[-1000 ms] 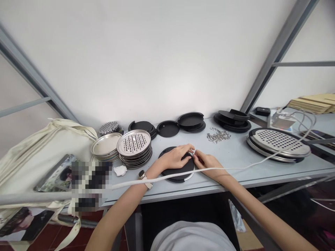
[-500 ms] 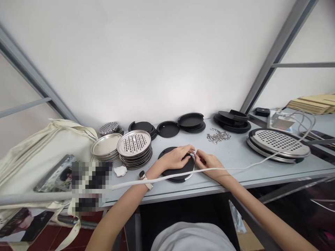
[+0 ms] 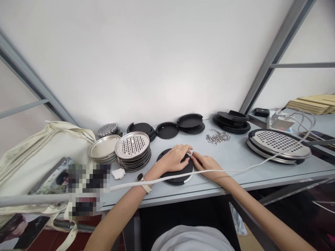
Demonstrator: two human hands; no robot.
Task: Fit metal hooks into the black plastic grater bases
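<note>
Because the round black disc (image 3: 175, 179), near on the worktop (image 3: 229, 157), looks light, stiff and slippery, its rim seems best to grip. Left-hand (image 3: 174, 159) fingers pinch a small metal piece (image 3: 188, 154); whether right-hand (image 3: 206, 164) fingertips grasp it, I can't tell. Wire hooks (image 3: 217, 137) lie far right.

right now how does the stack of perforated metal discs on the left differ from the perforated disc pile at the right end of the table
The left stack is taller, with many thin layers, while the right pile is low, with only a few. The left stack's discs look narrower than the right pile's wide ones. Both are topped by a silver disc full of holes.
</note>
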